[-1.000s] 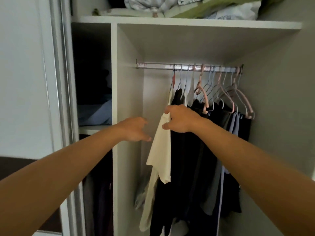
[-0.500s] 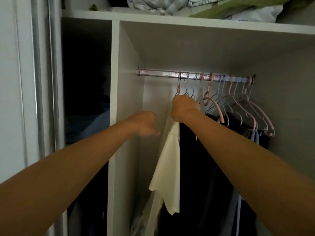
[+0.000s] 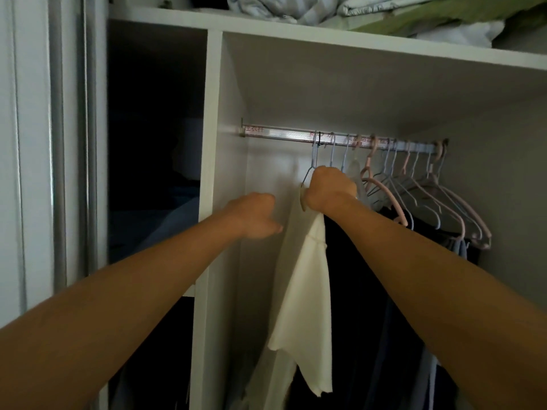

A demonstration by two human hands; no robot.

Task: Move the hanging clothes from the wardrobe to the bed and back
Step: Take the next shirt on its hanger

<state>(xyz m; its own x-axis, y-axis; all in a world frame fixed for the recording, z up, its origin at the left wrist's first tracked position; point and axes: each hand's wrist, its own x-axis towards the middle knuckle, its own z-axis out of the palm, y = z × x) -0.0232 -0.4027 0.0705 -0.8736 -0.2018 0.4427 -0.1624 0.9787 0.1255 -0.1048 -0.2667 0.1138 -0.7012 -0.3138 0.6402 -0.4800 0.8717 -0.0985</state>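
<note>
The right hand (image 3: 330,189) has risen to grip the cream shirt's (image 3: 305,291) hanger (image 3: 309,170) beneath the rail (image 3: 281,134). The left hand (image 3: 256,216) hangs loosely curled and empty, left of it.

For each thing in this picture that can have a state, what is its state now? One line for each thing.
wardrobe: open.
rail: left part bare, hangers crowded at the right.
cream garment: hanging, leftmost on the rail.
dark clothes: hanging.
pink and blue hangers: on the rail, several bare.
right hand: grips the cream garment's hanger top.
left hand: loosely curled, holds nothing.
bedding: piled on the top shelf.
</note>
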